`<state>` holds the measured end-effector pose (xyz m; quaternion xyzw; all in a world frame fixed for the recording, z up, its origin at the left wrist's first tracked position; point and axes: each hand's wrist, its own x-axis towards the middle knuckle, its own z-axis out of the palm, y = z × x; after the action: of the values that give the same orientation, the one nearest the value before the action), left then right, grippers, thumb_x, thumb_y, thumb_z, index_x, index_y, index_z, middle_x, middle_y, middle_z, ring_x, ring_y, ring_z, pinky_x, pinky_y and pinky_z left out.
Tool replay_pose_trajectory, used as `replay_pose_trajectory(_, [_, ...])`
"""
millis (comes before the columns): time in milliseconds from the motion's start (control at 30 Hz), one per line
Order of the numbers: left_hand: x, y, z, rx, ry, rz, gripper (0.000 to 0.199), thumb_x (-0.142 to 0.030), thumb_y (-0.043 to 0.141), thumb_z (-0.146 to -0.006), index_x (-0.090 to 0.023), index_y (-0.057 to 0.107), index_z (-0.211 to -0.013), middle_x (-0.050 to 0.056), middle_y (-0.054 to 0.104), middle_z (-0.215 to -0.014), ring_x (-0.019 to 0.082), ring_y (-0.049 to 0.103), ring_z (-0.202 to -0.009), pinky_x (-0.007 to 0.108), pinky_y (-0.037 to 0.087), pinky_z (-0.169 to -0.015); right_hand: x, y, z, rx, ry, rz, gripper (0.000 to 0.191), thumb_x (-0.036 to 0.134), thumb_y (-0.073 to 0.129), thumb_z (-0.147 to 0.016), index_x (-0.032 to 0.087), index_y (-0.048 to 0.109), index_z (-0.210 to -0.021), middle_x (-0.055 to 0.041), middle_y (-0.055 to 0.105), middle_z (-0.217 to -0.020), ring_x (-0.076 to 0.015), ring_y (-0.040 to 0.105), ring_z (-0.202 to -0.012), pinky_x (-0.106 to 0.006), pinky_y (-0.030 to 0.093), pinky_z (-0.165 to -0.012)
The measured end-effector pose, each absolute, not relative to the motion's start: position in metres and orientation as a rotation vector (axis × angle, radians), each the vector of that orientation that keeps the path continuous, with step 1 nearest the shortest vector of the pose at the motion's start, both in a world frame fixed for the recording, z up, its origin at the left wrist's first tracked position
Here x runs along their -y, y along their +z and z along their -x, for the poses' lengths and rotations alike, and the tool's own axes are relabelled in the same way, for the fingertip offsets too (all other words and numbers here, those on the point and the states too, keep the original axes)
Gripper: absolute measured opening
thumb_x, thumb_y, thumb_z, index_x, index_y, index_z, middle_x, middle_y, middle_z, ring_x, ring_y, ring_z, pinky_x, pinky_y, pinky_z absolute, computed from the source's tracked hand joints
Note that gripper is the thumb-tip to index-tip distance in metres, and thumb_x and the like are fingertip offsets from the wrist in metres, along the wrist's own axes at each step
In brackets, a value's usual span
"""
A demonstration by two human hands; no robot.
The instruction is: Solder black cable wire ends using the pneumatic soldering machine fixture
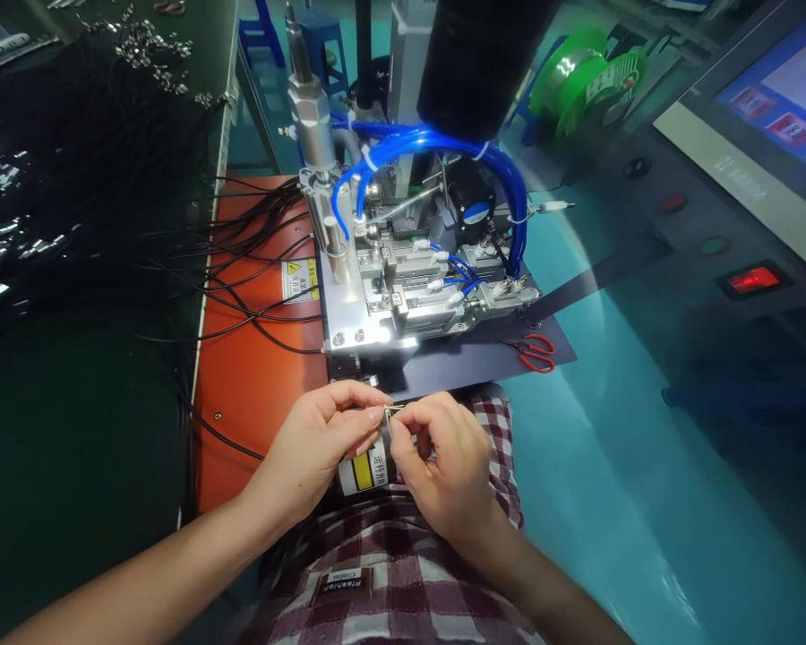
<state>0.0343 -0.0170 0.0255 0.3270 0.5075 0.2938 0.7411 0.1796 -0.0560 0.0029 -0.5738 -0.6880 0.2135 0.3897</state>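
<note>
In the head view my left hand [332,425] is closed in a pinch at the end of a black cable [232,442], which passes out of sight beneath my wrist. Thin coloured wires [394,408], yellowish and green, show between the fingertips of both hands. My right hand [443,448] is pinched on these wires, its fingers curled in. Both hands are just in front of a metal machine [416,296] with blue air hoses [430,139]. How the wires lie within the fingers is partly hidden.
Black cables [261,313] lie over the orange plate [242,385] up to the machine. Red-handled snips [535,352] rest on the dark plate at right. A control panel [712,206] stands to the right, a green spool [578,81] behind. A large cable pile [73,179] covers the left table.
</note>
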Motion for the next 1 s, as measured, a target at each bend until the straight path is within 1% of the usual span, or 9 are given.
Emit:
replay_pose_trajectory(67, [0.018, 0.025, -0.034, -1.117, 0.641, -0.746, 0.013, -0.026, 0.067, -0.075, -0.015, 0.065, -0.083, -0.006, 0.042, -0.050, 0.007, 0.033, -0.049, 0.018, 0.026, -0.046, 0.053, 0.008, -0.184, 1.839, 0.495, 1.446, 0.008, 0.017, 0.052, -0.086, 0.020, 0.053, -0.078, -0.0004, 0.056, -0.068, -0.0152, 0.050, -0.063, -0.031, 0.034, -0.062])
replay_pose_trajectory(133, [0.018, 0.025, -0.034, -1.105, 0.633, -0.766, 0.014, -0.027, 0.066, -0.076, -0.015, 0.065, -0.085, -0.006, 0.043, -0.052, 0.007, 0.034, -0.049, 0.018, 0.026, -0.046, 0.049, 0.012, -0.189, 1.836, 0.564, 1.454, 0.009, 0.018, 0.052, -0.086, 0.020, 0.053, -0.078, -0.0004, 0.055, -0.069, -0.0152, 0.050, -0.064, -0.031, 0.035, -0.062])
replay_pose_trajectory(333, [0.017, 0.025, -0.034, -1.109, 0.572, -0.796, 0.017, -0.026, 0.067, -0.074, -0.013, 0.065, -0.084, -0.005, 0.044, -0.054, 0.007, 0.033, -0.051, 0.019, 0.023, -0.046, 0.040, 0.013, -0.196, 1.556, 1.084, 1.487, 0.013, 0.019, 0.050, -0.087, 0.020, 0.052, -0.074, 0.0028, 0.048, -0.069, -0.0113, 0.045, -0.058, -0.025, 0.036, -0.055])
replay_pose_trajectory(433, [0.016, 0.025, -0.035, -1.113, 0.548, -0.790, 0.018, -0.027, 0.067, -0.073, -0.012, 0.065, -0.083, -0.005, 0.043, -0.053, 0.007, 0.031, -0.050, 0.020, 0.020, -0.046, 0.039, 0.012, -0.198, 1.493, 1.204, 1.484, 0.014, 0.019, 0.050, -0.088, 0.021, 0.051, -0.074, 0.0042, 0.045, -0.065, -0.0108, 0.042, -0.055, -0.024, 0.036, -0.052])
replay_pose_trajectory(500, [0.015, 0.025, -0.036, -1.115, 0.557, -0.780, 0.018, -0.026, 0.068, -0.072, -0.012, 0.065, -0.083, -0.005, 0.043, -0.054, 0.006, 0.030, -0.050, 0.020, 0.020, -0.046, 0.040, 0.012, -0.198, 1.547, 1.127, 1.486, 0.014, 0.020, 0.050, -0.087, 0.021, 0.051, -0.074, 0.0032, 0.047, -0.066, -0.0115, 0.044, -0.057, -0.025, 0.036, -0.054])
replay_pose_trajectory(633, [0.014, 0.028, -0.037, -1.109, 0.610, -0.737, 0.013, -0.024, 0.068, -0.071, -0.013, 0.066, -0.078, -0.005, 0.043, -0.052, 0.006, 0.031, -0.049, 0.019, 0.020, -0.045, 0.045, 0.009, -0.196, 1.770, 0.717, 1.425, 0.009, 0.019, 0.053, -0.085, 0.020, 0.054, -0.076, -0.0002, 0.054, -0.070, -0.0147, 0.048, -0.064, -0.030, 0.035, -0.061])
replay_pose_trajectory(733, [0.014, 0.029, -0.036, -1.094, 0.646, -0.721, 0.012, -0.023, 0.069, -0.072, -0.013, 0.066, -0.077, -0.004, 0.046, -0.054, 0.006, 0.032, -0.049, 0.019, 0.023, -0.046, 0.051, 0.002, -0.189, 1.723, 0.661, 1.395, 0.009, 0.018, 0.053, -0.085, 0.021, 0.054, -0.077, -0.0002, 0.053, -0.068, -0.0150, 0.047, -0.063, -0.030, 0.035, -0.061])
replay_pose_trajectory(867, [0.016, 0.025, -0.035, -1.065, 0.663, -0.706, 0.013, -0.024, 0.068, -0.073, -0.012, 0.065, -0.078, -0.003, 0.046, -0.057, 0.006, 0.032, -0.051, 0.019, 0.022, -0.046, 0.054, -0.008, -0.178, 1.299, 1.003, 1.414, 0.011, 0.022, 0.052, -0.086, 0.021, 0.052, -0.075, 0.0009, 0.049, -0.070, -0.0132, 0.045, -0.060, -0.027, 0.038, -0.057])
replay_pose_trajectory(1000, [0.015, 0.023, -0.034, -1.021, 0.633, -0.697, 0.014, -0.024, 0.068, -0.074, -0.012, 0.065, -0.080, -0.004, 0.045, -0.056, 0.005, 0.032, -0.049, 0.019, 0.020, -0.046, 0.048, -0.011, -0.178, 1.028, 1.336, 1.314, 0.014, 0.027, 0.054, -0.084, 0.020, 0.051, -0.074, 0.0037, 0.045, -0.065, -0.0107, 0.039, -0.056, -0.023, 0.035, -0.052])
